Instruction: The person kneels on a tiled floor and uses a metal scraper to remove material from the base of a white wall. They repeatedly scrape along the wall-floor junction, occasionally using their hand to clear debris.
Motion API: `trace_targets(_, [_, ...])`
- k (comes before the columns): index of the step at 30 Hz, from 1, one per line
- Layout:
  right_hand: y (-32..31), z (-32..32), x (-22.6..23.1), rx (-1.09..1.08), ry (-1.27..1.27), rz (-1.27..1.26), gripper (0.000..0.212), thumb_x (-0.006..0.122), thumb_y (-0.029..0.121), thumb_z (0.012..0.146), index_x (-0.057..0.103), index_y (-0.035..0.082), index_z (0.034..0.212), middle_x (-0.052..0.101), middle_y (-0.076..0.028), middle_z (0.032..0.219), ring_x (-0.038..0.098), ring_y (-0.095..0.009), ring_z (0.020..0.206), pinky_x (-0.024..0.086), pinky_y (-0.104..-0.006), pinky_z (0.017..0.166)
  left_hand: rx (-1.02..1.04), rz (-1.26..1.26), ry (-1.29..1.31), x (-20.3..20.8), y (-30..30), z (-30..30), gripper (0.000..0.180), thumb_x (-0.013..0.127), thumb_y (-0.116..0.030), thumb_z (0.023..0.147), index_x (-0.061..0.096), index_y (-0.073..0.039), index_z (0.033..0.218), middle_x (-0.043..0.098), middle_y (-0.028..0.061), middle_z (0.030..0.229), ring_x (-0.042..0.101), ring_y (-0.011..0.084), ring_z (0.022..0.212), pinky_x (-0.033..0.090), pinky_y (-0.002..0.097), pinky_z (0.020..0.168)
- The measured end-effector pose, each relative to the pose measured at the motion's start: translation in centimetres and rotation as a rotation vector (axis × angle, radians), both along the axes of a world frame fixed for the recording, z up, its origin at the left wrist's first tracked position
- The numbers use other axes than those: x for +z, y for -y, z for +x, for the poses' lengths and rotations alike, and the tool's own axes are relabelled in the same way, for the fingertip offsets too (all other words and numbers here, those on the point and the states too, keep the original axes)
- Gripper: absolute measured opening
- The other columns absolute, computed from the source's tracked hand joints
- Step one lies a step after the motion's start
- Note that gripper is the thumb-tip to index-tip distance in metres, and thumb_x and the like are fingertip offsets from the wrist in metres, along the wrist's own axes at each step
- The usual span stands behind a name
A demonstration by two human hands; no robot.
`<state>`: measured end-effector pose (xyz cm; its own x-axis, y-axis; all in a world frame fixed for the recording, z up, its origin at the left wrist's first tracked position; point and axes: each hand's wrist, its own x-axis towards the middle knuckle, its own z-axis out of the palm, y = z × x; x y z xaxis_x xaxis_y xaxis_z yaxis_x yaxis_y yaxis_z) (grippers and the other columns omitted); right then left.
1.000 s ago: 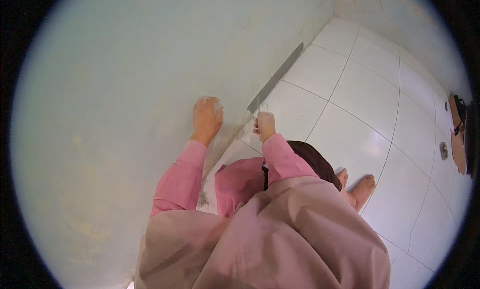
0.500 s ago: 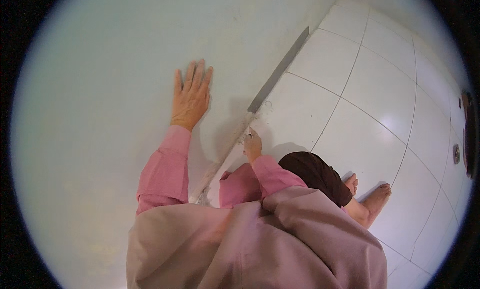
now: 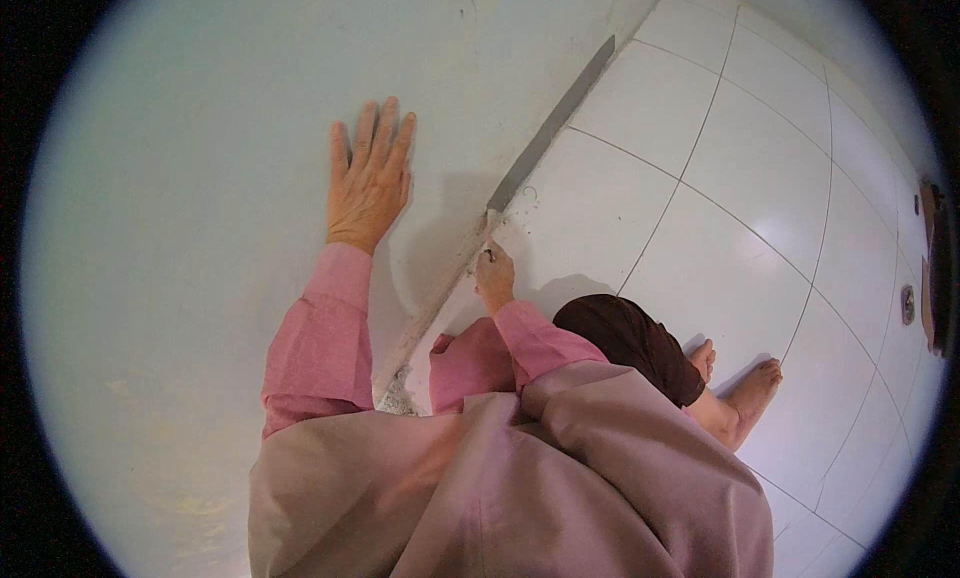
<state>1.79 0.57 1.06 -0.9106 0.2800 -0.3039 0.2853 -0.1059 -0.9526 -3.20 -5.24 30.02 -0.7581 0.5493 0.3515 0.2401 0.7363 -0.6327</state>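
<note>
My left hand (image 3: 368,183) lies flat against the pale wall (image 3: 200,228), fingers spread. Lower and to the right, my right hand (image 3: 496,275) is closed at the foot of the wall, beside the lower end of a dark grey strip (image 3: 555,124). A small dark bit shows at its curled fingers, but most of what it grips is hidden. From there toward me, the wall's base is a rough, bare band (image 3: 440,300) with crumbly patches. Small crumbs lie on the floor near the strip's end.
White floor tiles (image 3: 740,198) with dark joints stretch to the right. My knee in dark brown cloth (image 3: 620,338) and a bare foot (image 3: 755,398) rest on them. A small round object (image 3: 908,306) and a dark brown item (image 3: 935,268) are at the far right.
The whole view has shifted slightly, so wall and floor sit higher. My left hand stays flat on the wall. My right hand has turned a little and remains by the strip's end.
</note>
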Motion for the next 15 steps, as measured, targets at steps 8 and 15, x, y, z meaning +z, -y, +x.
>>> trace_targets(8, [-0.3, 0.4, 2.0, -0.025, 0.090, -0.097, 0.043, 0.049, 0.011, 0.084, 0.056, 0.007, 0.127, 0.065, -0.020, 0.077, 0.063, -0.028, 0.061, 0.050, -0.0397, 0.063, 0.000, 0.033, 0.026, 0.1, 0.0, 0.1, 0.059, 0.052, -0.024, 0.090, 0.030, -0.027, 0.144, 0.025, -0.0002, 0.151, 0.022, 0.0215, 0.140, 0.013, 0.0518, 0.116])
trace_targets(15, [-1.2, 0.8, 5.2, -0.032, 0.134, -0.242, 0.043, 0.046, 0.008, 0.088, 0.053, 0.008, 0.131, 0.057, -0.009, 0.063, 0.054, -0.018, 0.043, 0.045, -0.0325, 0.040, -0.013, 0.032, 0.009, -0.1, -0.1, 0.0, 0.059, 0.052, -0.025, 0.090, 0.031, -0.026, 0.145, 0.025, 0.0008, 0.151, 0.021, 0.0218, 0.141, 0.014, 0.0517, 0.115])
